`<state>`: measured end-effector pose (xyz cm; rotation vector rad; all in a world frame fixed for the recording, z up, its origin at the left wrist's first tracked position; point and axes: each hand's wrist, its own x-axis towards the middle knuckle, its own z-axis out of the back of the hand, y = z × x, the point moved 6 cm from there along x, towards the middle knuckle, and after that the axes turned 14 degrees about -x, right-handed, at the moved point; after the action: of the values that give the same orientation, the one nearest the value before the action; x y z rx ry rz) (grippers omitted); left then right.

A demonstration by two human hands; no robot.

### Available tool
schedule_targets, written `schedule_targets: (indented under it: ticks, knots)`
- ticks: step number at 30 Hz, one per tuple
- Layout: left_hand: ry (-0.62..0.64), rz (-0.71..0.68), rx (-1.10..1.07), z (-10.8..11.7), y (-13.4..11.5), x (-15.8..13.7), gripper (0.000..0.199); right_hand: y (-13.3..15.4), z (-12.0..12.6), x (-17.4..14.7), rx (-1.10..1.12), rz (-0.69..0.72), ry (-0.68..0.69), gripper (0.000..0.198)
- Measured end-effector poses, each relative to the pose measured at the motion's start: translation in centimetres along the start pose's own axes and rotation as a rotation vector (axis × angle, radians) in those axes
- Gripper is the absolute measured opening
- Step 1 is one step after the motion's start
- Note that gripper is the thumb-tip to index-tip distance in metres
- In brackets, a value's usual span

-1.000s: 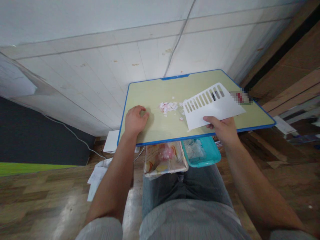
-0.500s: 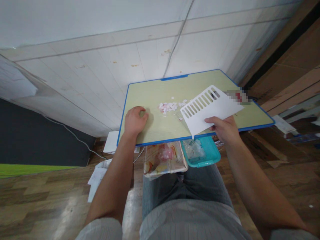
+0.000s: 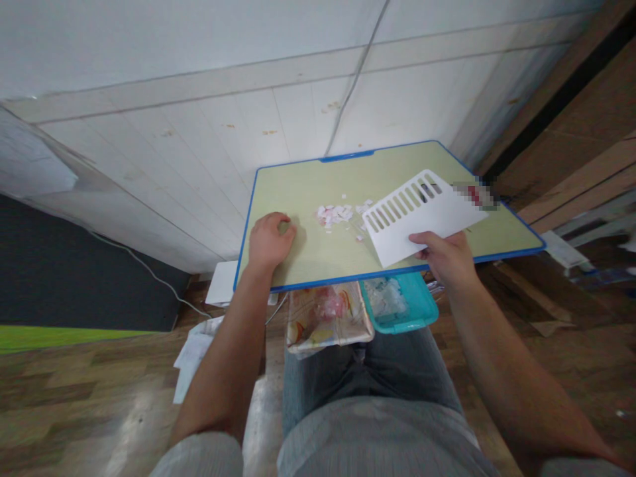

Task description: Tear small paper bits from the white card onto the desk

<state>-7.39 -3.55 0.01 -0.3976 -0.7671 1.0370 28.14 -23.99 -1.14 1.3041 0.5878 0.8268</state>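
My right hand (image 3: 450,255) is closed on a thin white slotted sheet (image 3: 422,228), thumb on top. A row of long cut-out slots runs along the sheet's far side, and it is tilted above the pale yellow board (image 3: 293,185) with a blue rim. Left of the sheet lies a loose pile of small white and pinkish paper-like pieces (image 3: 335,214), with several more scattered beside the sheet's left edge. My left hand (image 3: 271,240) rests on the board's left part, fingers curved, thumb apart, nothing visible between them.
Below the board's front edge are a patterned tray (image 3: 330,334) holding pinkish clear material and a turquoise tray (image 3: 424,305) with whitish bits. A blurred-out item (image 3: 477,193) lies at the board's right. Cardboard boxes (image 3: 571,152) stand at right; a white panelled wall (image 3: 199,146) rises behind.
The slotted sheet has shifted very slightly right. A small white piece seen at its lower corner, over the board's front edge, is no longer there. My left hand stays in place.
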Motion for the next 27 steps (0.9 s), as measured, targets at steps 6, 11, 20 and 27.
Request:
schedule_targets:
  ticks: [6, 11, 20, 27]
  knots:
    - [-0.001, 0.005, 0.006, 0.0, -0.1, 0.0, 0.019, 0.9, -0.2, 0.4, 0.026, 0.089, -0.106, 0.043]
    - [0.000, 0.018, 0.001, 0.1, -0.3, -0.1, 0.018, 0.6, -0.6, 0.5, -0.004, 0.111, -0.087, 0.044]
    - [0.004, 0.021, 0.000, 0.1, -0.4, -0.1, 0.017, 1.8, -1.3, 2.4, -0.141, 0.181, -0.090, 0.048]
    - [0.006, 0.017, 0.005, 0.1, -0.3, -0.1, 0.016, 1.5, -2.5, 2.6, -0.195, 0.166, 0.067, 0.067]
